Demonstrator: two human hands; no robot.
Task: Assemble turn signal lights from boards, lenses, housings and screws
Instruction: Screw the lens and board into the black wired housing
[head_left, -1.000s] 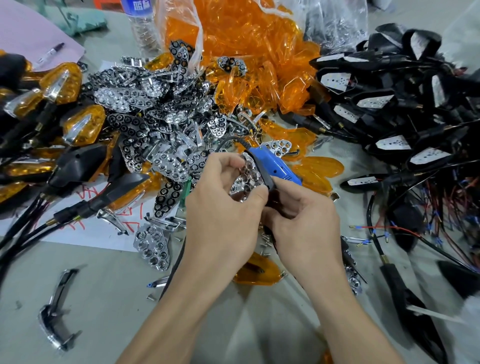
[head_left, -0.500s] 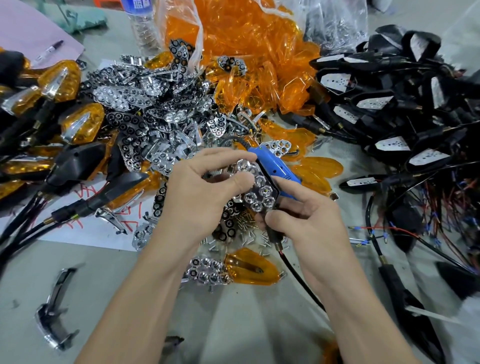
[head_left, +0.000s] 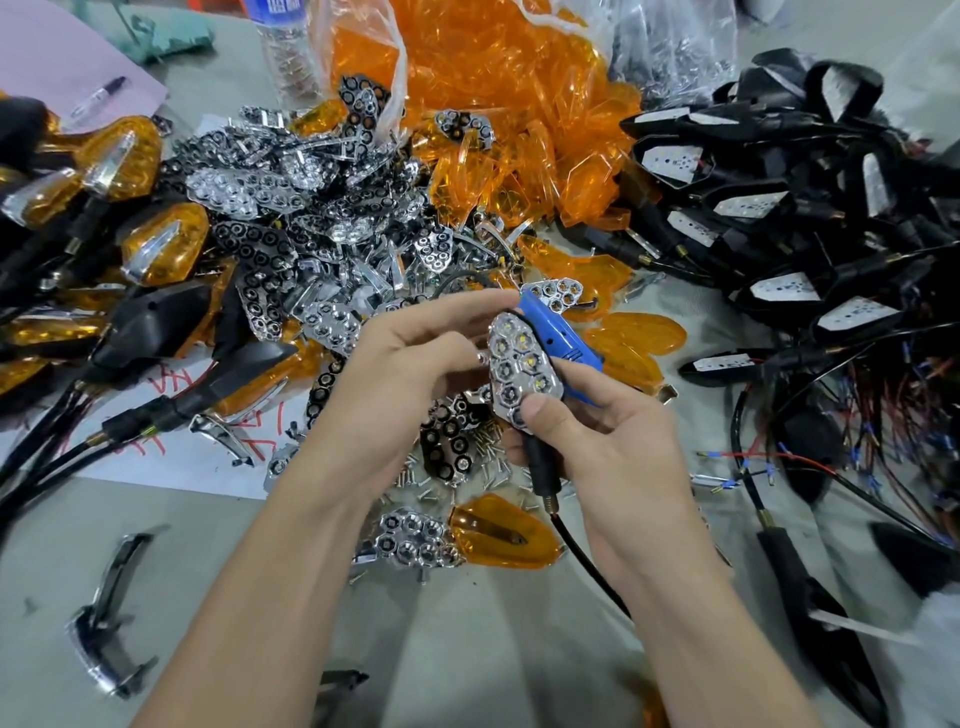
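- Turn signal light (head_left: 524, 397): held above the tabletop (head_left: 467, 649), near the centre of the view, face up. Its black stem and cable hang down past the right wrist.
- Right hand (head_left: 613, 457): clamped on the light, with the thumb on the narrow lower end of the reflector plate (head_left: 522, 364) and the fingers beneath the housing.
- Left hand (head_left: 410, 374): close beside the right hand, fingers curled toward the plate's left edge. Whether they pinch the plate or a small part cannot be told.
- Step in hand, as judged: seating the reflector plate in the housing. Press evenly along both edges so the plate sits flush all round. Confirm that each cup centres on its LED before adding a lens and screws.
- Housings with boards (head_left: 805, 208): a large black pile at right. Their wires trail toward the work area and could catch the hanging cable.
- Orange lenses (head_left: 493, 78): spilling from a clear bag at the rear, within reach.
- Spare reflector plates (head_left: 291, 223): a chrome heap behind and left of the hands.
- Blue screwdriver (head_left: 563, 343): lying directly behind the light, partly hidden by it.
- Single orange lens (head_left: 504, 535): on the tabletop below the hands.
- Loose screws (head_left: 491, 444): scattered under the hands, mixed with the plates, so picking one out calls for care.
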